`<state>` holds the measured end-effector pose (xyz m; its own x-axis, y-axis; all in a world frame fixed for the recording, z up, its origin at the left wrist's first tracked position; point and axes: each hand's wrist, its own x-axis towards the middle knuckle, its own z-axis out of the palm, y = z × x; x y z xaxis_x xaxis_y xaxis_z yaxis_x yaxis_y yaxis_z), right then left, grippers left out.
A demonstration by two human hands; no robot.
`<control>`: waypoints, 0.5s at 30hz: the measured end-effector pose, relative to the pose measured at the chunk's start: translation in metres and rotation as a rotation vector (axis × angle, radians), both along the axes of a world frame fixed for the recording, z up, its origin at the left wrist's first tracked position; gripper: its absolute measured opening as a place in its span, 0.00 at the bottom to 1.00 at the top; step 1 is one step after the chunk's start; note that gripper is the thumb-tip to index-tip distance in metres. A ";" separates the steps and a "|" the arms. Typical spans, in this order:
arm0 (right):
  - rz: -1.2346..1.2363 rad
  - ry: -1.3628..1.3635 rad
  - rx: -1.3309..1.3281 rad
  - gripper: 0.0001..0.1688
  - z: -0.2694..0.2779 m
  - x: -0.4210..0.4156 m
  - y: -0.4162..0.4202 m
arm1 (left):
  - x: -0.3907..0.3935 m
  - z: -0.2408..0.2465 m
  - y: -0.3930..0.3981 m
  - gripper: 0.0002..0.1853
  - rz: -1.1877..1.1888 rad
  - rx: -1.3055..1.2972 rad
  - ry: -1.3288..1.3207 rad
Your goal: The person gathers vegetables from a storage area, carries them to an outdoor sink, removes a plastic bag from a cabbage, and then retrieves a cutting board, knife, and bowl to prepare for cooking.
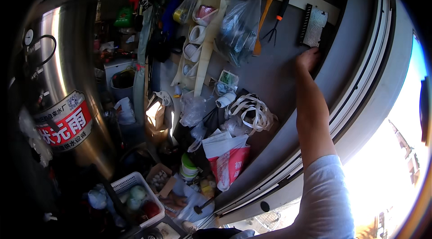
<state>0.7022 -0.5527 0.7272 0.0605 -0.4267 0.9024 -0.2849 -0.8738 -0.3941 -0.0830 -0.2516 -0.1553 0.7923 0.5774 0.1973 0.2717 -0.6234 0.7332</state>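
My right hand [307,59] is raised to the grey wall panel [280,66], close to the sliding door frame. Its fingertips reach the lower end of a dark hanging piece with a silver dimpled sheet [315,26]; whether they grip it cannot be told, as the fingers are in shadow. Left of that piece hang a hand cultivator [280,16] with a black and orange handle and a wooden spatula [264,19]. A clear plastic bag [240,26] hangs farther left. My left hand is out of view.
A stainless steel tank [72,63] with a gauge stands at left. Below are a white plastic basket [153,198], a cardboard box of small round things [168,188], a red-and-white bag [231,158] and coiled white straps [253,112]. The door track [357,80] runs along the right.
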 end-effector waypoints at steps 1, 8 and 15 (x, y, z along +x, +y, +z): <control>-0.008 -0.016 0.017 0.16 0.005 0.003 -0.009 | -0.002 -0.005 0.000 0.12 -0.007 -0.019 -0.002; 0.665 -0.075 0.145 0.21 0.023 0.018 -0.043 | 0.019 -0.015 -0.011 0.12 0.095 -0.124 0.057; 1.000 0.016 0.279 0.14 0.044 -0.070 0.003 | 0.014 -0.007 -0.014 0.14 0.135 -0.133 0.173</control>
<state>0.6322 -0.5497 0.7714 0.5133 -0.3688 0.7749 0.5131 -0.5919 -0.6216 -0.0688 -0.2661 -0.1622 0.7216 0.6920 -0.0198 0.4747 -0.4738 0.7418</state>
